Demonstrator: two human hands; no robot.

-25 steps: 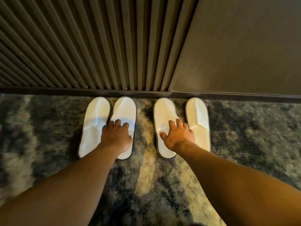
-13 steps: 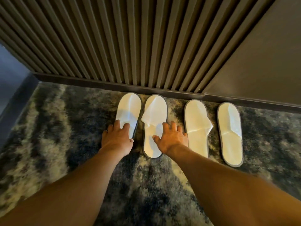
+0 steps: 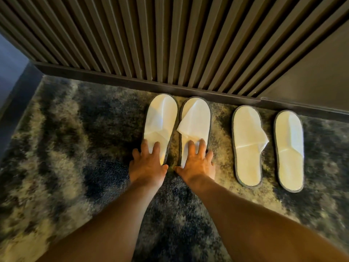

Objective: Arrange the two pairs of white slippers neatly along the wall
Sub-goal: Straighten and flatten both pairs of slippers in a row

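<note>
Your left hand (image 3: pixel 147 165) lies flat, fingers spread, pressing the heel of the leftmost slipper (image 3: pixel 160 121), and your right hand (image 3: pixel 196 165) lies likewise on the heel of its partner (image 3: pixel 196 120); neither hand grips anything. This pair sits side by side, almost touching, toes just short of the baseboard (image 3: pixel 132 80) at the carpet's (image 3: pixel 75 148) far edge. The second pair (image 3: pixel 245 144) (image 3: pixel 289 148) lies to the right, untouched, set slightly apart, toes to the same baseboard.
</note>
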